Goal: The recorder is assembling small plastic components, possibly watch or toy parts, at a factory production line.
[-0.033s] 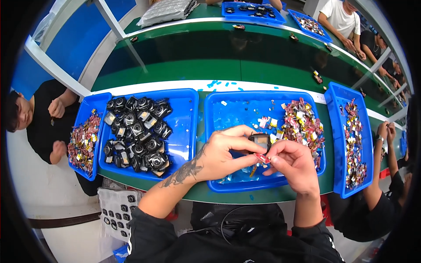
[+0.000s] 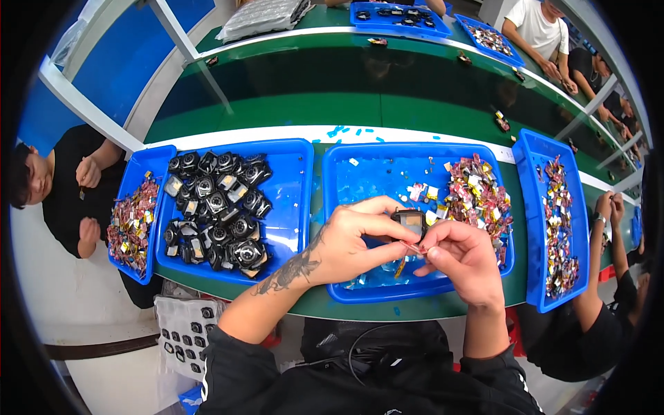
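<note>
My left hand (image 2: 356,232) is closed around a small black square case (image 2: 413,220) with a greyish panel in its face. Its thumb tip meets a thin red piece (image 2: 413,247), perhaps a small circuit board, just below the case. The thumb and fingers of my right hand (image 2: 463,259) pinch the other end of that red piece. A narrow yellowish strip (image 2: 400,267) hangs beneath it. Both hands are over a blue tray (image 2: 373,297), where a heap of small red, white and yellow parts (image 2: 477,194) lies at the right.
Left of my hands, a blue tray (image 2: 294,207) holds many black cases (image 2: 218,200). Narrower trays of small parts stand at the far left (image 2: 143,271) and right (image 2: 584,256). Beyond lies a green conveyor belt (image 2: 311,107) with scattered pieces. A co-worker (image 2: 76,180) sits at the left.
The red piece has tilted and now shows more of its thin edge. The black case has tipped slightly. The left co-worker's lower hand has shifted a little.
</note>
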Available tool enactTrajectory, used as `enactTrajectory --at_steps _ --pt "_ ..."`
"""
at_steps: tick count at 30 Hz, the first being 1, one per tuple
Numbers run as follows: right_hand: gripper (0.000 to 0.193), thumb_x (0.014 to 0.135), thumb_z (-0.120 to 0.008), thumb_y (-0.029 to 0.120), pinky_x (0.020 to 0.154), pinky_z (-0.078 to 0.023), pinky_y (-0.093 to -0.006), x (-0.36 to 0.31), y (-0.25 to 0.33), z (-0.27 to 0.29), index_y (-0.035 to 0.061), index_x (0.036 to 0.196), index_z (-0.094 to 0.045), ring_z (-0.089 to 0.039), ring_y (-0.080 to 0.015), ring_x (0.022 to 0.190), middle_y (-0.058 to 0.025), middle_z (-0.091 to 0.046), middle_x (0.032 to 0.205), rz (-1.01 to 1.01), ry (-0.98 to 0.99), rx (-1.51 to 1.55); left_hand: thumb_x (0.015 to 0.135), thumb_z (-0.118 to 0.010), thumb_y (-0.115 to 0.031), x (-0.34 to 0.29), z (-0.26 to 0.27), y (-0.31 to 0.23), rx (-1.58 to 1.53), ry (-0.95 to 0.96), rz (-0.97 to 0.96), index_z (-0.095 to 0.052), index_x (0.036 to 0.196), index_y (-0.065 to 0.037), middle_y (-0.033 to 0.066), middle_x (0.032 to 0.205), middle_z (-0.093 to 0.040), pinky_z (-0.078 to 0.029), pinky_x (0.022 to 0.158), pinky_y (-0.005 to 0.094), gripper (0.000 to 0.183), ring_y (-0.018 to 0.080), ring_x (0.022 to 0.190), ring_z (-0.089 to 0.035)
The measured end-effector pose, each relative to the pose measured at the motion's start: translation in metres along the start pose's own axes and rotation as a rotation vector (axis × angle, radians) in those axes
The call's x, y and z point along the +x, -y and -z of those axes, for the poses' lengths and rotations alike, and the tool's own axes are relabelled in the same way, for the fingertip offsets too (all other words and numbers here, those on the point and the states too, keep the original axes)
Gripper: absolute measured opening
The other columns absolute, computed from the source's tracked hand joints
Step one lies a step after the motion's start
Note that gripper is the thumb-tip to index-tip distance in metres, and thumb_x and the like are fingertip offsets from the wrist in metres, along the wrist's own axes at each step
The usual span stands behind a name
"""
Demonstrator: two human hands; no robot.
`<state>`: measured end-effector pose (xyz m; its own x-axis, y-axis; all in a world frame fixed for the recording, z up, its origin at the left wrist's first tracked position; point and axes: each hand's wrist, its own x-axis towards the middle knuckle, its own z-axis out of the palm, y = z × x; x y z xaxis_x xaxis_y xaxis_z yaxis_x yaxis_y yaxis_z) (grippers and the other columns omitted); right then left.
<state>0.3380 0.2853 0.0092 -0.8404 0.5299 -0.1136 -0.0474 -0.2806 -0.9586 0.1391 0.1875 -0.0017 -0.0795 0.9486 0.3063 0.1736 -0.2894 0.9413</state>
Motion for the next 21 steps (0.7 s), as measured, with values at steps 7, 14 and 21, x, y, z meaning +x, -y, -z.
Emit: enactTrajectory --at_steps 7,14,21 --pt "0.012 0.089 -0.063 -0.003 0.075 -0.059 -0.0270 0.000 0.001 -0.005 -0.0035 0.101 -0.061 -0.062 -0.0111 0.089 -0.0060 -0.063 0.095 0.040 -0.061 0.021 0.077 -0.075 0.002 -0.001 -0.001 0.003 0.251 -0.028 -0.101 -0.076 0.097 -0.004 0.0121 0.102 -0.068 -0.054 0.077 0.0287 0.022 0.0199 0.091 -0.068" --pt "0.007 0.089 -0.066 0.001 0.067 -0.052 -0.0203 0.000 0.004 0.000 -0.0010 0.094 -0.061 -0.061 -0.0065 0.079 -0.0036 -0.063 0.088 0.056 -0.042 -0.039 0.077 -0.077 -0.007 -0.003 -0.003 0.004 0.275 0.005 -0.180 -0.075 0.097 -0.005 0.0106 0.101 -0.067 -0.055 0.074 0.0297 0.020 0.0220 0.085 -0.068" --pt "0.007 0.091 -0.064 0.002 0.066 -0.050 -0.0195 -0.003 0.011 0.002 -0.0026 0.096 -0.062 -0.059 -0.0055 0.075 -0.0030 -0.063 0.087 0.007 -0.055 -0.129 0.076 -0.077 -0.007 0.001 -0.007 0.008 0.478 -0.057 -0.488 -0.073 0.092 -0.004 0.0081 0.099 -0.067 -0.057 0.069 0.0296 0.017 0.0208 0.082 -0.068"
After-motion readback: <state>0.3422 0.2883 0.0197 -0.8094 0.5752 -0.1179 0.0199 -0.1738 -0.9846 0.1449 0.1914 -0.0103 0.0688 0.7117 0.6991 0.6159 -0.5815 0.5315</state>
